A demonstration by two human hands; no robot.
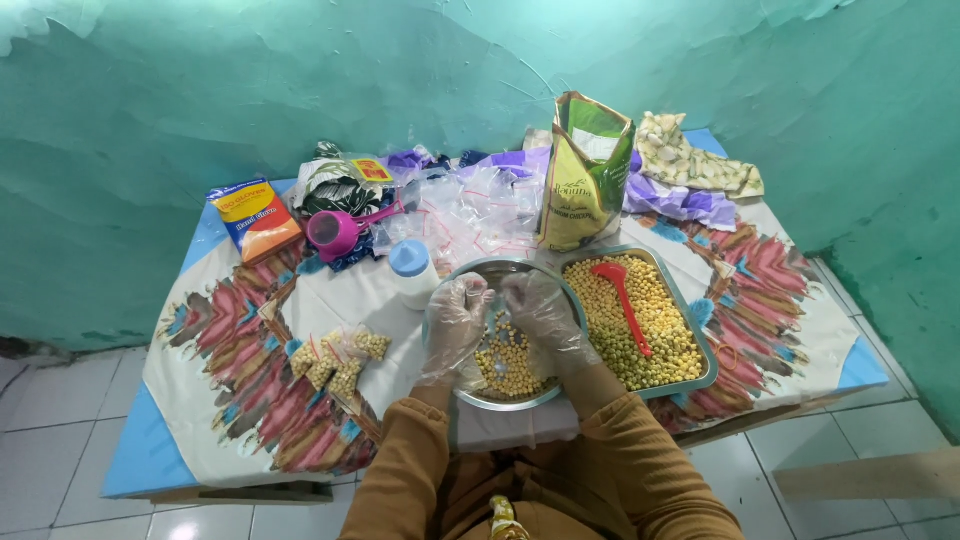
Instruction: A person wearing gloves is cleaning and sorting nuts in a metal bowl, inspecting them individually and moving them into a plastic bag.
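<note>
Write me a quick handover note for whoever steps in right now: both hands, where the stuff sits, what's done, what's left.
Left hand and right hand: both in clear plastic gloves, over the round metal bowl, apparently pinching a small clear bag together; whether it is closed is unclear.
Round metal bowl: front centre, holds some yellow pellets.
Rectangular metal tray: right of the bowl, full of the same pellets, red scoop lying in it.
Done: a few filled small bags lie to the left.
Left: most pellets unbagged; empty clear bags piled behind, beside the tall green pouch.
</note>
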